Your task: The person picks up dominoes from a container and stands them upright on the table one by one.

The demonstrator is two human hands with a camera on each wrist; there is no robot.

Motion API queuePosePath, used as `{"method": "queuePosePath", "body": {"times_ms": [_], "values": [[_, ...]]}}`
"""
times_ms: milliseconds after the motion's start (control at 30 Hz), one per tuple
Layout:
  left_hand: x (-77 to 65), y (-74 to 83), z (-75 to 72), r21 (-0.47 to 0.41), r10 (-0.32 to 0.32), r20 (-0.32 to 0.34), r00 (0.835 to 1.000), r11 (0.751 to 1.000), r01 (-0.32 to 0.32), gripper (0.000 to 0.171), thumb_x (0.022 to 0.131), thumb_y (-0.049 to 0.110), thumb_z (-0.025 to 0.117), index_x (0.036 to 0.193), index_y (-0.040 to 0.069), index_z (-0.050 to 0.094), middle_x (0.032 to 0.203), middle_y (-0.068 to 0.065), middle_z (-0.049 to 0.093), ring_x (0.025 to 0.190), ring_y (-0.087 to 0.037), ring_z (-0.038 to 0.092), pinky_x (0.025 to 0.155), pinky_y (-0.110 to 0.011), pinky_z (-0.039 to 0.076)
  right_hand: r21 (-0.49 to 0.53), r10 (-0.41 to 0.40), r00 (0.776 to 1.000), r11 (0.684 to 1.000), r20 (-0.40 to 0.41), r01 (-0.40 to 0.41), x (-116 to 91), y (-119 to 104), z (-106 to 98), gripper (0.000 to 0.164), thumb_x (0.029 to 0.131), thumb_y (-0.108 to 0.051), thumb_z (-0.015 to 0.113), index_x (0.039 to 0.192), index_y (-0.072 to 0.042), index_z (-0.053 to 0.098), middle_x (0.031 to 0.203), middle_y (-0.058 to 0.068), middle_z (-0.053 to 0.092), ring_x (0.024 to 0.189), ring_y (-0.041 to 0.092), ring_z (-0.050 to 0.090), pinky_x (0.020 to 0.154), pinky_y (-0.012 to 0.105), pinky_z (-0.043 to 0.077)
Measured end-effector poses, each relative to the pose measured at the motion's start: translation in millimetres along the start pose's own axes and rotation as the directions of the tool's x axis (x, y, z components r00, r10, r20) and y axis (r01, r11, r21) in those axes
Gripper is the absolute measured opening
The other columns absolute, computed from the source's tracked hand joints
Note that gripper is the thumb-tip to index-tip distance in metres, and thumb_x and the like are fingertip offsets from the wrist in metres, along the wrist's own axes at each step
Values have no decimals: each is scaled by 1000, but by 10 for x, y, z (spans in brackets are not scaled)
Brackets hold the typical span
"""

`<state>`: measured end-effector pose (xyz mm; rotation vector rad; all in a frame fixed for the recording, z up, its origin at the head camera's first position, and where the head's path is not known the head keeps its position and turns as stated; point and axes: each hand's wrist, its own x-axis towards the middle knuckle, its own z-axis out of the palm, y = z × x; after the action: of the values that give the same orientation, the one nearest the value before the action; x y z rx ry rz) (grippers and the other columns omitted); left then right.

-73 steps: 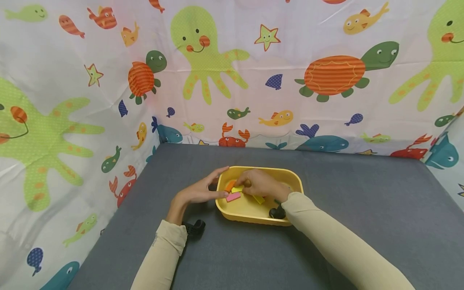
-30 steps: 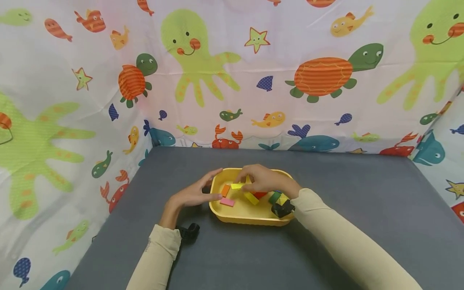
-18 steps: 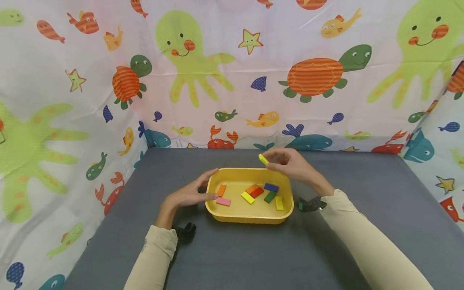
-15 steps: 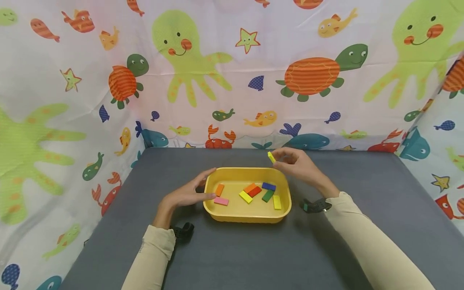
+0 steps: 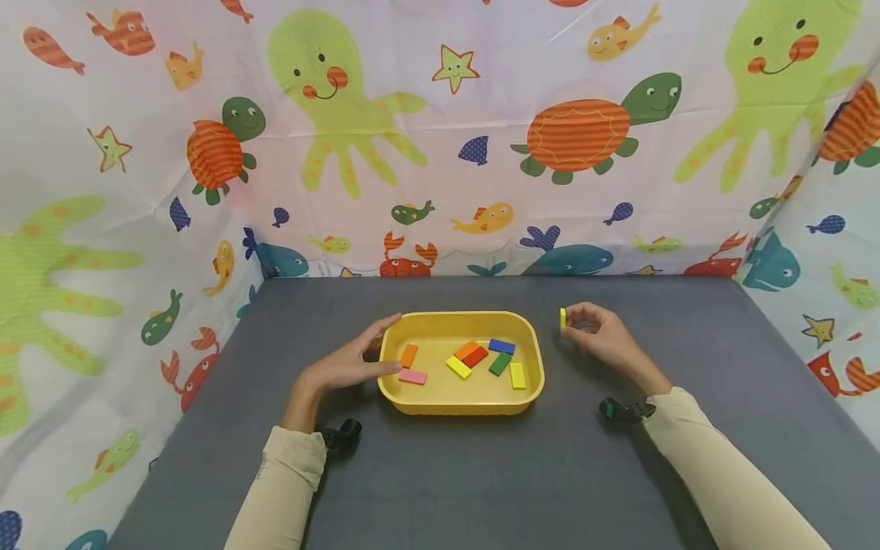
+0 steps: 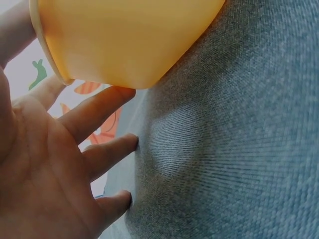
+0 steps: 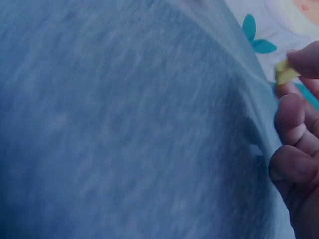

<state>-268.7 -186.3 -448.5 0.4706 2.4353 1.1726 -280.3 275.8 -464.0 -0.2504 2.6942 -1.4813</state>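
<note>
Between finger and thumb, my right hand (image 5: 605, 336) pinches a small yellow block (image 5: 562, 318), held on end to the right of the yellow tray (image 5: 457, 406). In the right wrist view only the tip of that block (image 7: 285, 73) shows. My left hand (image 5: 340, 364) holds the tray's left end, thumb over the rim and fingers outside it; the left wrist view shows several fingers spread below the wall. Inside the tray lie an orange block (image 5: 409, 355), a pink block (image 5: 412, 376), a blue block (image 5: 502, 347), a green block (image 5: 499, 363) and several others.
The tray stands on a dark grey cloth-covered table (image 5: 440, 481). Behind and at the sides hangs a white curtain (image 5: 426, 168) printed with sea animals. A black strap device sits at each wrist, one near the left wrist (image 5: 341, 435).
My right hand has lifted the yellow block out of the tray, carried it right past the rim and lowered it towards the table. My left hand has stayed at the tray's left end.
</note>
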Motion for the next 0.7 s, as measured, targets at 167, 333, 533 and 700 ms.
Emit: {"method": "queuePosePath", "body": {"times_ms": [167,333,533,700], "values": [[-19,-12,-5,-2,-9,3,1000,1000,9,84,83,46,70,147,51,16,157,5,26,143,-31,31,109,-66,30,-44,24,998,999,54,-21,-12,99,-8,30,90,-24,68,114,-8,59,109,16,61,58,14,57,55,30,50],[-6,-33,-6,1,0,3,1000,1000,0,84,83,47,70,147,51,17,157,4,26,143,-31,32,107,-66,31,-100,-1,998,995,63,8,0,122,-8,27,89,-21,69,112,-8,61,109,16,62,59,11,57,55,29,51],[9,-28,-7,-2,-4,0,1000,1000,4,82,83,46,70,145,54,17,156,5,27,142,-30,32,107,-66,32,-132,5,998,991,60,3,-5,117,-16,26,89,-19,70,111,-8,62,109,16,63,60,11,58,57,29,53],[13,-17,0,-21,8,9,1000,1000,-8,82,84,44,70,145,54,17,156,6,27,142,-30,32,108,-66,32,-144,18,998,990,58,-10,-4,125,-35,27,89,-20,69,111,-7,61,109,15,63,62,12,59,58,29,53]]}}
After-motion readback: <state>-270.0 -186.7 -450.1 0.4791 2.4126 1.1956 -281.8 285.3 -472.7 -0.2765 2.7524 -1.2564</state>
